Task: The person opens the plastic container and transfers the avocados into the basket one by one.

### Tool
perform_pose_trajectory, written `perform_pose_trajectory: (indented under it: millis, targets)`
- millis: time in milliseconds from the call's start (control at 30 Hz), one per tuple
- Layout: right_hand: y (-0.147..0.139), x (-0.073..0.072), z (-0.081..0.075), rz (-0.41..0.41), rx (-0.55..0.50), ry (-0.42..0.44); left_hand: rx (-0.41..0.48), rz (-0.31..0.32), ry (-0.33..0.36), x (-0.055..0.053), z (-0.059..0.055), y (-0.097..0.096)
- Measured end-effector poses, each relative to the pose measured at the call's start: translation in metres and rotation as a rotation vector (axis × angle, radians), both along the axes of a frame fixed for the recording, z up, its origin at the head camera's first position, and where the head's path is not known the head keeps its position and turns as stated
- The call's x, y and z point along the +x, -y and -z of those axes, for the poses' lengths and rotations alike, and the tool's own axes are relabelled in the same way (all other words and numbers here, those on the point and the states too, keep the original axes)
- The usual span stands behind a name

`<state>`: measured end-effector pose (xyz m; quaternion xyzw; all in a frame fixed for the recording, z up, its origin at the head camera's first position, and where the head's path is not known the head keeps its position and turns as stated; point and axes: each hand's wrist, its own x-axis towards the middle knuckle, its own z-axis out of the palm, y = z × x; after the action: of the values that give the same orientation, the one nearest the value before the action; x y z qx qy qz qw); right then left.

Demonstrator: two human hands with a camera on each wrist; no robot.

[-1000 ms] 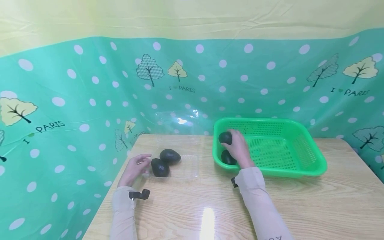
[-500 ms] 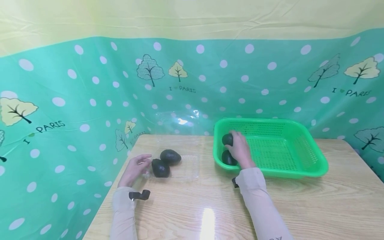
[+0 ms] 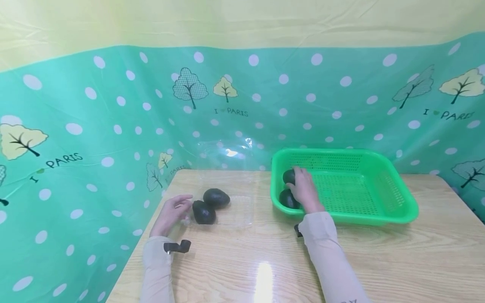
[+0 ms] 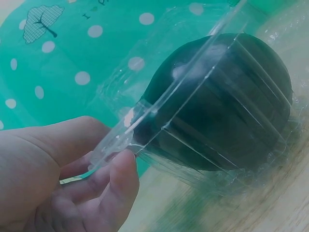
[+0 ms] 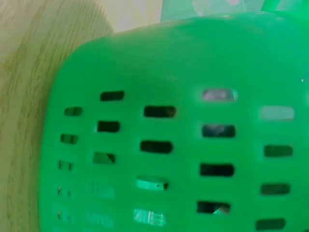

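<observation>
My left hand (image 3: pixel 172 214) pinches the left edge of a clear plastic clamshell box (image 4: pixel 164 121), its thumb and fingertips at the rim. Inside the box sit two dark avocados, one avocado (image 3: pixel 204 212) at the near left and the other avocado (image 3: pixel 217 198) just behind. Over at the green basket (image 3: pixel 394 198), my right hand (image 3: pixel 305 189) reaches in at the left end and grips an avocado (image 3: pixel 289 177). Another avocado (image 3: pixel 289 199) lies in the basket right below that hand. In the right wrist view the basket's slotted wall (image 5: pixel 183 72) hides the hand.
The box's raised clear lid (image 3: pixel 225 158) stands behind its tray. Both containers rest on a light wooden table (image 3: pixel 235 252). A green dotted curtain (image 3: pixel 235 97) hangs close behind and along the left side.
My right hand has moved slightly right and lower into the basket with its avocado, bringing it behind the other one. The left hand holds its place at the box.
</observation>
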<state>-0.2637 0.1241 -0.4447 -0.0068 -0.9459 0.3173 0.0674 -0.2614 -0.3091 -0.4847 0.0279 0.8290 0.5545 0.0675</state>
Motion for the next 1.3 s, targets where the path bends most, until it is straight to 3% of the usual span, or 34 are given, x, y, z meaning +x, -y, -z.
perform_pose_trajectory:
  millis: [367, 767, 1300]
  targets:
    - [-0.001, 0.005, -0.001, 0.009, 0.052, 0.06, 0.012, -0.001, 0.0, 0.002, -0.002, -0.001]
    - [0.0, 0.003, -0.002, 0.031, 0.035, 0.087, 0.011, -0.003, 0.013, 0.0, 0.0, 0.0]
    - [0.016, 0.003, -0.02, 0.032, -0.04, -0.079, 0.005, -0.02, 0.01, -0.002, 0.002, 0.0]
